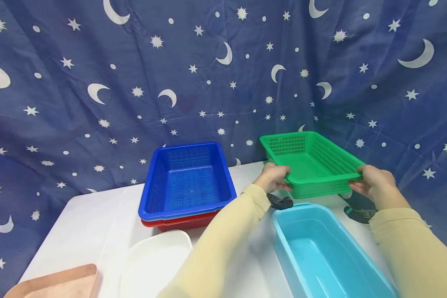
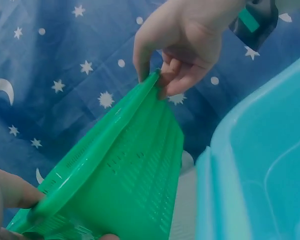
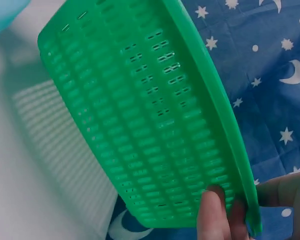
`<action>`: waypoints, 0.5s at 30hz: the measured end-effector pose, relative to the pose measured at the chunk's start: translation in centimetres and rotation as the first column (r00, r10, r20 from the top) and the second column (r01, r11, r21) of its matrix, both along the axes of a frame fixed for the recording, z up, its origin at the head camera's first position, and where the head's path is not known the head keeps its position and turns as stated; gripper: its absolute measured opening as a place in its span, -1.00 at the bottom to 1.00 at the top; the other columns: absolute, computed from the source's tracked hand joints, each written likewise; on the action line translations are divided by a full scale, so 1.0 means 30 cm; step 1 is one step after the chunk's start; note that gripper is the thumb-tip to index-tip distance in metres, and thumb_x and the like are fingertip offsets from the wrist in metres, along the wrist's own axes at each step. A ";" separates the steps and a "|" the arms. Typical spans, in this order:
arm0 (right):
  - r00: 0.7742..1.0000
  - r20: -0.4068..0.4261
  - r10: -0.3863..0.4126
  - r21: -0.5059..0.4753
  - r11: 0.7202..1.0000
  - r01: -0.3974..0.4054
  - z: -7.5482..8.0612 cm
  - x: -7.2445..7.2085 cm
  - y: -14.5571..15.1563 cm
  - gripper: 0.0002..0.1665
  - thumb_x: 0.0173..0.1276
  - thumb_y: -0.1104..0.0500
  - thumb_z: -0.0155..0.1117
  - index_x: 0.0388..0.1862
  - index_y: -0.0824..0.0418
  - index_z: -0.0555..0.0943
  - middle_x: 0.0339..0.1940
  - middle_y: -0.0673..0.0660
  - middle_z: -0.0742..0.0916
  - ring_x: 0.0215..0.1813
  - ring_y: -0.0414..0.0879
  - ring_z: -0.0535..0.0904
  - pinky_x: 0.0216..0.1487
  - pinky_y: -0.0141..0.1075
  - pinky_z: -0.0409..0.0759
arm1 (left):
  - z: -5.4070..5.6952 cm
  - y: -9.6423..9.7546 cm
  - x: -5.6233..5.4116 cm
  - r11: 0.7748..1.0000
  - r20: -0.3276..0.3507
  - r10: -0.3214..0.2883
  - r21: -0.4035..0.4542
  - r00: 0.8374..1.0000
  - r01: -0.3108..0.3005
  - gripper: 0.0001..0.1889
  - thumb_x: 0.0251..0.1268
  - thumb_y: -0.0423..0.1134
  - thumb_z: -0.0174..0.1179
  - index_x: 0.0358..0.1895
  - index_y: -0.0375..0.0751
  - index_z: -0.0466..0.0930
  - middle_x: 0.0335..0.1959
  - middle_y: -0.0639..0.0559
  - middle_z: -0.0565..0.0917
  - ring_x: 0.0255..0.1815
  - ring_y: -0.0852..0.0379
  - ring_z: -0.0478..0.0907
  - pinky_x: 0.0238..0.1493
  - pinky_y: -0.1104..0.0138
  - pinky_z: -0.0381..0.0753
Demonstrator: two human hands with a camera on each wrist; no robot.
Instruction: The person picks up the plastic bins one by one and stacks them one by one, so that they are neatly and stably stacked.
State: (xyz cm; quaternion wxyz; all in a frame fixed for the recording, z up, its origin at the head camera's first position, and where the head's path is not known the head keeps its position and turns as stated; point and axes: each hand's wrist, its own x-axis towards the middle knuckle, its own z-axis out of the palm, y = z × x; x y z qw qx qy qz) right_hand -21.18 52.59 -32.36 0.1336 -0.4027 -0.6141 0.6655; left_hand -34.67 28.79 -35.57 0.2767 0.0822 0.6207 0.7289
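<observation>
Both hands hold a green perforated plastic basket [image 1: 313,165] by its near corners, at the far right of the table. My left hand [image 1: 275,176] grips the near left corner, while the right hand [image 1: 376,182] pinches the right rim near the other corner. In the left wrist view the thumb and fingers of the right hand [image 2: 185,45] close over the basket's rim. Raised off the white tabletop, the basket shows its slotted side [image 3: 140,115] in the right wrist view. Just in front of it stands a light-blue tub [image 1: 320,248], between the two forearms.
Left of the green basket, a blue basket [image 1: 191,182] sits stacked on a red one [image 1: 186,223], with a light-blue rim between. A white tray [image 1: 156,256] and a tan tray [image 1: 67,281] lie nearer the front. A starry blue curtain [image 1: 208,82] hangs behind the table.
</observation>
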 end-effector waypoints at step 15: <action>0.981 0.141 0.135 0.380 0.907 -0.180 0.089 -0.007 -0.026 -0.19 0.51 -0.17 0.12 0.40 0.44 0.30 -0.06 0.13 0.49 -0.43 -0.25 0.52 -0.28 -0.30 0.67 | 0.149 -0.211 -0.028 0.991 -0.052 -0.130 0.036 0.990 0.132 -0.77 0.33 -0.43 0.24 0.03 -0.32 0.61 0.16 -0.46 0.57 -0.38 -0.09 0.74 -0.19 0.09 0.77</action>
